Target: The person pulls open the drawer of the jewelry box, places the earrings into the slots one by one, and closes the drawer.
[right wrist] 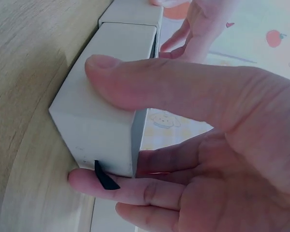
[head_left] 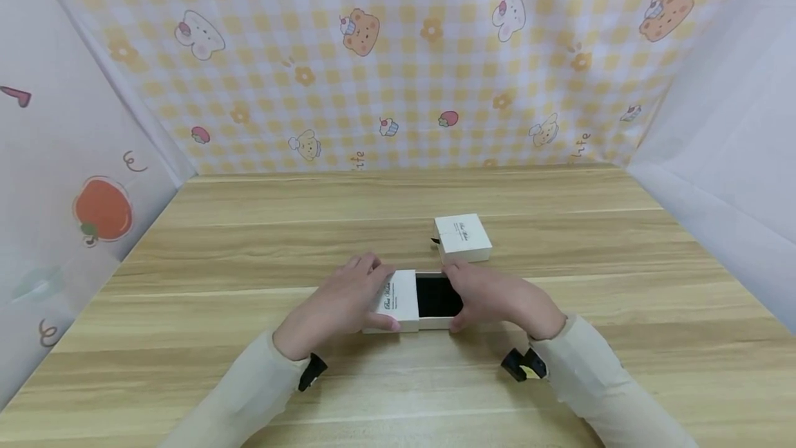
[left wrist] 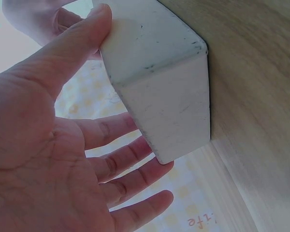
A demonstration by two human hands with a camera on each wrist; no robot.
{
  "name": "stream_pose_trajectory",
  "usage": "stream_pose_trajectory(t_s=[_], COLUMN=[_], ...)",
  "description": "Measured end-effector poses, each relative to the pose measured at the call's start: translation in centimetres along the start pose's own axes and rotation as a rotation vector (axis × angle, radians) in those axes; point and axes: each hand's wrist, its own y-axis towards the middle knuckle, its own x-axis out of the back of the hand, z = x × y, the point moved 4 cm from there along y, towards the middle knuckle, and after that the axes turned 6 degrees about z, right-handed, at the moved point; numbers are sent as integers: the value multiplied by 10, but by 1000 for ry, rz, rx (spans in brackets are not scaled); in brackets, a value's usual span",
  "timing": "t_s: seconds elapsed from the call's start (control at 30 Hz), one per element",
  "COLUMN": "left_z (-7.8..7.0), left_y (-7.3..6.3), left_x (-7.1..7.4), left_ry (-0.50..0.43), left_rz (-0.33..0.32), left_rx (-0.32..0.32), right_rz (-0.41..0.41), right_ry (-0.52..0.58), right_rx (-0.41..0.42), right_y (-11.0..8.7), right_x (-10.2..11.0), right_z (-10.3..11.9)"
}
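Note:
A white sliding drawer box lies on the table, its printed sleeve (head_left: 405,301) at the left and its inner drawer (head_left: 435,324) pulled partway out to the right. Black lining (head_left: 434,296) shows inside the drawer. My left hand (head_left: 345,301) grips the sleeve, thumb on the near side and fingers across at the far side. With thumb and fingers on opposite walls, my right hand (head_left: 500,298) holds the drawer near its outer end. A black ribbon tab (right wrist: 105,176) sticks out of the drawer's end wall, against a finger in the right wrist view.
A second white box (head_left: 463,237), closed and with a black ribbon tab (head_left: 435,240) at its left, lies just behind the right hand. The wood-grain table (head_left: 298,227) meets a yellow checked curtain (head_left: 398,75) at the back, with white cloths at both sides.

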Motion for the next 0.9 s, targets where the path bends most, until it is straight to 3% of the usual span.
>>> stream_pose_trajectory(t_s=[0.9], left_z=[1], left_y=[1], left_x=[0], left_ry=[-18], left_rz=[18], left_rx=[7], right_rz=[30], right_ry=[-19], right_rx=[-70], right_y=[-5], right_x=[1], right_z=[-3])
